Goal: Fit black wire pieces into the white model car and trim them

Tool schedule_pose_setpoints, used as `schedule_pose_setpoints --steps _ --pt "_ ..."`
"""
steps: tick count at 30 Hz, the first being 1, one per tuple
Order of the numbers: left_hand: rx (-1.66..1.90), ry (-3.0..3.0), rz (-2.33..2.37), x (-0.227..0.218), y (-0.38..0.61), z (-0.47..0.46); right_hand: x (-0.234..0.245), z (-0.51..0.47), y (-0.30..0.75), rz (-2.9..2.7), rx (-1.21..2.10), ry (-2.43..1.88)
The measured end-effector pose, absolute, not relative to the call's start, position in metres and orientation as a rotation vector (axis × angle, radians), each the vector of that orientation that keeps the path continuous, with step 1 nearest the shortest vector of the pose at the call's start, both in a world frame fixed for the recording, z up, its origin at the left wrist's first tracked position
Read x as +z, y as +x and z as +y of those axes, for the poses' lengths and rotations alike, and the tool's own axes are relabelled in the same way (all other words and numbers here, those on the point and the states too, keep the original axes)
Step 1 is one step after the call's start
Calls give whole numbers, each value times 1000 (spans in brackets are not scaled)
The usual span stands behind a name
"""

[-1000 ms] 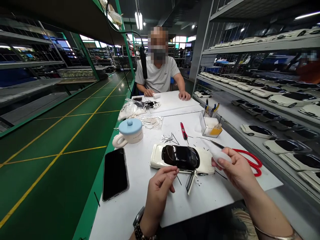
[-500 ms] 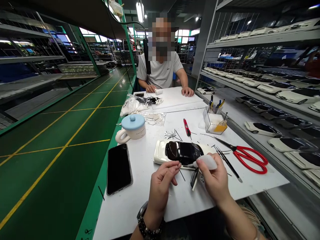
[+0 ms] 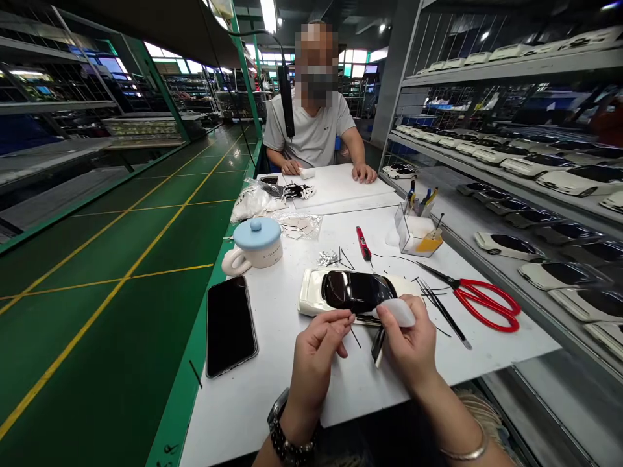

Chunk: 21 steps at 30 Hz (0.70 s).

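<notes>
The left hand (image 3: 314, 363) pinches one thin black strip (image 3: 363, 320), the right hand (image 3: 407, 344) pinches one white pad (image 3: 398, 312), both over one white model car (image 3: 348, 292)

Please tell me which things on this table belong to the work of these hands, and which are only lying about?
Probably part of the work:
- left hand, right hand
- white model car with black top
- white pad in the right hand
- thin black strips
- tweezers
- red-handled scissors

Probably just lying about:
- smartphone
- blue-lidded mug
- clear pen holder
</notes>
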<state>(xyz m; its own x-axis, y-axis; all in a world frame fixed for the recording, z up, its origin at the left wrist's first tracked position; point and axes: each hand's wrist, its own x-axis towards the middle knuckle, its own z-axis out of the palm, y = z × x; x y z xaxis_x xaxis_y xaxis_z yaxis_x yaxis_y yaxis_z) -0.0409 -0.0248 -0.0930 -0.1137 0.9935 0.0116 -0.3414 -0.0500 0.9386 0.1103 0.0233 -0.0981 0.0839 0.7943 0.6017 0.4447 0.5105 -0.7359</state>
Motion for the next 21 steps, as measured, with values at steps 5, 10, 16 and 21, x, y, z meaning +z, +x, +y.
schedule_pose_setpoints --steps 5,10,16,21 --pt "1456 921 1006 -94 -41 -25 -99 23 108 -1542 312 -1058" --pt "1445 934 1009 -93 -42 -25 -102 24 108 -1536 315 -1033" --pt "1443 929 1009 -93 -42 -25 -103 23 108 -1543 310 -1035" --pt "1438 936 1003 -93 -41 -25 -101 23 108 -1554 271 -1038"
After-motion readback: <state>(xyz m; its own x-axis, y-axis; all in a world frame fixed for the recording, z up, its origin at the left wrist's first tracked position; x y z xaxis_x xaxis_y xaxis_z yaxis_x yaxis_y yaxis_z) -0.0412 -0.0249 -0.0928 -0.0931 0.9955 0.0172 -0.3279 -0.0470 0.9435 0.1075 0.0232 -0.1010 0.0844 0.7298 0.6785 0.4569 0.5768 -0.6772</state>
